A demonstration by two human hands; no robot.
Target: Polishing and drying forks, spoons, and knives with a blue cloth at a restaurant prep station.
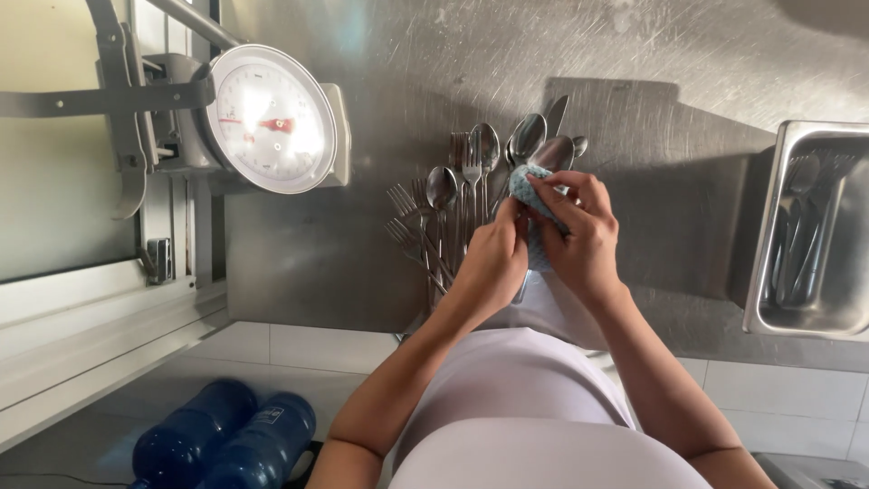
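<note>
Cutlery (453, 195) is heaped on the steel bench (688, 181) at twelve o'clock from both hands. A spoon (554, 152) is gripped by the left hand (493, 263) and wiped with a blue cloth (529, 186) pinched in the right hand (579, 240). More pieces are seen in the tray (769, 299) at three o'clock, so the work appears partly done.

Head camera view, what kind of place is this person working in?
Probably a commercial kitchen or dish area: a stainless steel counter, a dial scale, a pile of cutlery, and a metal tray holding more. Both hands hold a blue cloth.
</note>
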